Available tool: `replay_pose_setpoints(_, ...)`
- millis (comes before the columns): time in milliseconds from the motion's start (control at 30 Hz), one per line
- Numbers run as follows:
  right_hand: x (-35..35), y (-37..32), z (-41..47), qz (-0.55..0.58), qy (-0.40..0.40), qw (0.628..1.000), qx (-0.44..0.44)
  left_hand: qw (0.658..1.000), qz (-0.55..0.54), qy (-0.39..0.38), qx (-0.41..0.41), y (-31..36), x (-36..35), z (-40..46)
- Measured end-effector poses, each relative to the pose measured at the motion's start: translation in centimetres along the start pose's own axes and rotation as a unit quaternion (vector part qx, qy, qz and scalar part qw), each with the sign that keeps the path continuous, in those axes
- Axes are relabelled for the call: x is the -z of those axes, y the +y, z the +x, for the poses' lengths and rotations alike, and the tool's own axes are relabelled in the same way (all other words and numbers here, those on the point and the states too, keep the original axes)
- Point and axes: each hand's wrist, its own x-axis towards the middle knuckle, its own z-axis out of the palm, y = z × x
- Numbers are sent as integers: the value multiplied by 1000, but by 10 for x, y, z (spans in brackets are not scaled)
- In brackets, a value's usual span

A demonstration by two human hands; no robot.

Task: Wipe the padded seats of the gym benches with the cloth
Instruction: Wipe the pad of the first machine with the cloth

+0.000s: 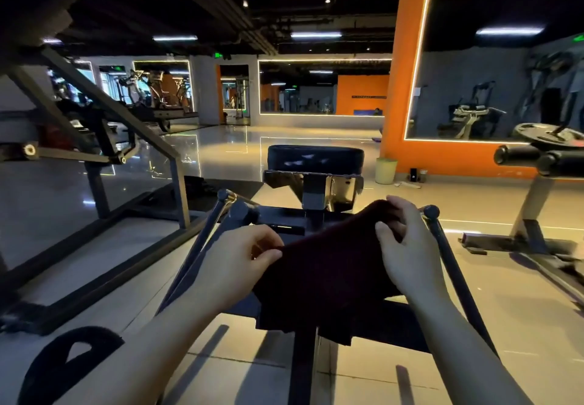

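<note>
A dark maroon cloth [328,272] hangs stretched between my two hands above a machine's frame. My left hand [234,262] pinches its left edge between thumb and fingers. My right hand [407,246] grips its upper right corner with curled fingers. Beyond the cloth stands a black padded seat [315,158] with worn, cracked patches, mounted on a shiny metal bracket [335,189]. The cloth's lower end droops over the machine's dark base plate [395,325].
Two angled black bars with round knobs [431,212] flank my hands. A large black steel frame [104,152] stands at the left. At the right is a bench with roller pads [537,156] and a weight plate. A pale bin [386,170] sits by the orange wall.
</note>
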Motion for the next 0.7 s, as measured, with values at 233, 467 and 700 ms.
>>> replay_pose_setpoints(233, -52, 12, 5, -96, -25, 991, 89, 1000, -12, 19, -11, -37, -31, 12)
replay_pose_setpoints(467, -82, 1, 70, -208, -8, 962, 179, 995, -49, 81, -40, -71, -36, 66)
replay_pose_setpoints(700, -118, 25, 141, -414, 45, 870, 264, 979, 10, 179, -93, -110, -40, 89)
